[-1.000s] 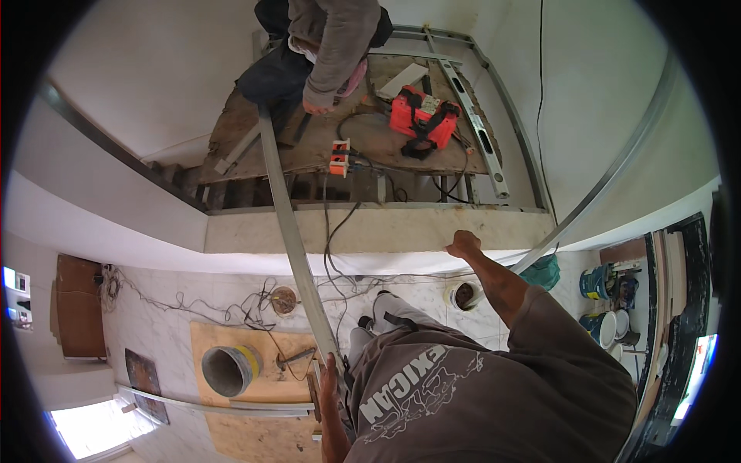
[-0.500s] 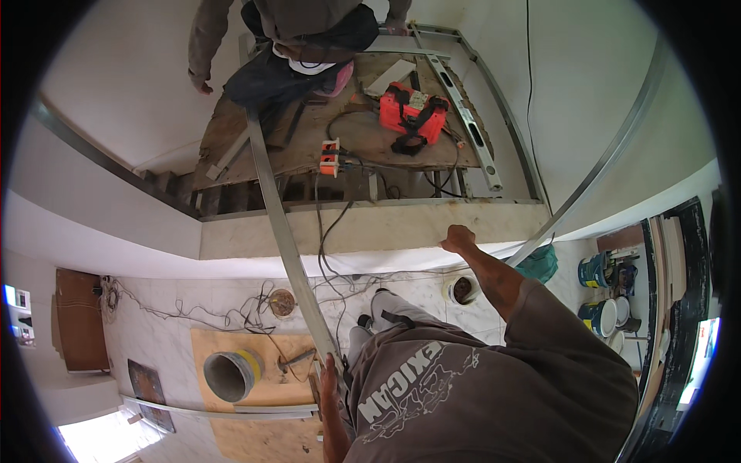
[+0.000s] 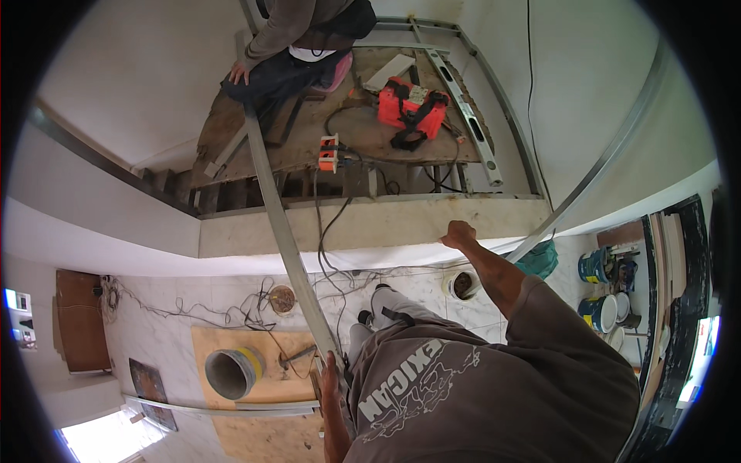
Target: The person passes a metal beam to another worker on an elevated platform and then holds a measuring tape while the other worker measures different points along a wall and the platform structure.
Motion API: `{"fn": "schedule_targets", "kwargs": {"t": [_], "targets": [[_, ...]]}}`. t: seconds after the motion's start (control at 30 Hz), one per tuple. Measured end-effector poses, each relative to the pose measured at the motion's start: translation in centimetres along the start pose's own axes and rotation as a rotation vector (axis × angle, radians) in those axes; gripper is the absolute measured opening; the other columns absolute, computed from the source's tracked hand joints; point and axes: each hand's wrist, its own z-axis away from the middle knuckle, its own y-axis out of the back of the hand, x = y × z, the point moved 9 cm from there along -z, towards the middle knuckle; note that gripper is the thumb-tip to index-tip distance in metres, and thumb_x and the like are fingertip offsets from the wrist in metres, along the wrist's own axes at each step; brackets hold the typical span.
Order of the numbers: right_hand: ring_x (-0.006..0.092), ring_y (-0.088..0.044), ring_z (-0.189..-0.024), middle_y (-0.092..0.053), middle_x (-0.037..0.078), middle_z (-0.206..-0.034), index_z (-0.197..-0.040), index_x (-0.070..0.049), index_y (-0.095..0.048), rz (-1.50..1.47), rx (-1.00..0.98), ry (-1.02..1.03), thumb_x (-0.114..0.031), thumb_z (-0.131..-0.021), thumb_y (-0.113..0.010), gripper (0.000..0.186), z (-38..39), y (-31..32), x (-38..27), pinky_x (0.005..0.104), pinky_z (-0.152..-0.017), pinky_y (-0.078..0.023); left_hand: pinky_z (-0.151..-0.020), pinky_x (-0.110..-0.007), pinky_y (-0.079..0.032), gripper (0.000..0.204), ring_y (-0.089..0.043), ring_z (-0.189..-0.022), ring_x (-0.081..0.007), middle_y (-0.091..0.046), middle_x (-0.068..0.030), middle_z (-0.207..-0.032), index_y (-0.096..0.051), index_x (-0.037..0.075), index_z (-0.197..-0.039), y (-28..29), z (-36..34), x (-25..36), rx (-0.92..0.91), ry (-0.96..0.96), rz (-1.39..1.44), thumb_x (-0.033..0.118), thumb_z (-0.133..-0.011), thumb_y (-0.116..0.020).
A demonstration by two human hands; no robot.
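A long metal channel (image 3: 279, 224) slants from the raised platform down to my left side. Near its lower end, my left hand (image 3: 330, 378) is closed around it. My right hand (image 3: 459, 233) is curled into a fist at the front edge of the pale ledge (image 3: 378, 229); whatever is under the fingers, if anything, is hidden. Beyond the ledge, a person (image 3: 301, 46) sits at the channel's far end, one hand (image 3: 240, 73) on a knee near it. On the wooden platform (image 3: 297, 154) are a red tool bag (image 3: 413, 112) and an orange-and-white outlet box (image 3: 329, 153).
A long spirit level (image 3: 463, 112) lies across the platform's right side. Below, a round bucket (image 3: 229, 375) stands on a plywood sheet (image 3: 270, 440). Cables (image 3: 247, 312) trail over the tiled floor. Another bucket (image 3: 464, 286) stands below the ledge; paint buckets (image 3: 598, 312) are at right.
The other person has leaned left and brought a hand down onto the knee near the channel. The channel's middle has shifted slightly left. My hands have stayed nearly in place.
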Motion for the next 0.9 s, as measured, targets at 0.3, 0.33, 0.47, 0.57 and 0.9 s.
{"fn": "schedule_targets", "kwargs": {"t": [0.3,0.33,0.47,0.57,0.9], "targets": [[0.0324,-0.062,-0.101,-0.066,0.018,-0.104,-0.099,0.0,-0.067,0.008,-0.012,0.013,-0.045,-0.068,-0.075,0.055,-0.4,0.2,0.0,0.0425,-0.081,-0.051,-0.095,-0.038,-0.036,0.09,-0.047,-0.113,-0.0229,-0.051,-0.0183,-0.122,-0.044,-0.009,-0.13,1.1,0.0,0.1,0.144,0.096,-0.138,0.067,-0.083,-0.051],[0.0324,-0.062,-0.101,-0.066,0.018,-0.104,-0.099,0.0,-0.067,0.015,-0.018,0.007,-0.045,-0.068,-0.075,0.056,-0.4,0.3,0.0,0.0425,-0.081,-0.051,-0.095,-0.038,-0.036,0.09,-0.047,-0.113,-0.0229,-0.051,-0.0183,-0.122,-0.044,-0.009,-0.13,1.2,-0.1,0.0,0.148,0.078,-0.122,0.067,-0.083,-0.051],[0.032,-0.062,-0.103,-0.065,0.018,-0.106,-0.101,-0.001,-0.067,0.004,-0.023,0.007,-0.046,-0.068,-0.075,0.057,0.0,-0.2,0.2,0.0417,-0.083,-0.05,-0.091,-0.036,-0.04,0.086,-0.051,-0.106,-0.0223,-0.056,-0.017,-0.115,-0.048,-0.009,-0.126,0.3,0.9,1.0,0.124,0.009,-0.105,0.065,-0.083,-0.052],[0.032,-0.061,-0.104,-0.065,0.017,-0.108,-0.103,-0.001,-0.066,0.008,-0.051,-0.02,-0.047,-0.068,-0.075,0.059,0.2,-0.5,0.6,0.0419,-0.085,-0.05,-0.09,-0.036,-0.041,0.085,-0.052,-0.105,-0.0219,-0.057,-0.0163,-0.113,-0.051,-0.009,-0.124,-0.5,2.8,2.9,0.116,0.067,-0.141,0.065,-0.083,-0.052],[0.0325,-0.059,-0.107,-0.064,0.018,-0.111,-0.106,0.0,-0.064,0.008,-0.039,-0.004,-0.048,-0.068,-0.074,0.062,-0.5,-0.4,0.5,0.0419,-0.087,-0.049,-0.099,-0.034,-0.036,0.081,-0.048,-0.118,-0.0237,-0.054,-0.0181,-0.125,-0.047,-0.008,-0.129,-0.2,1.3,2.3,0.101,-0.075,-0.132,0.062,-0.086,-0.05]]}}
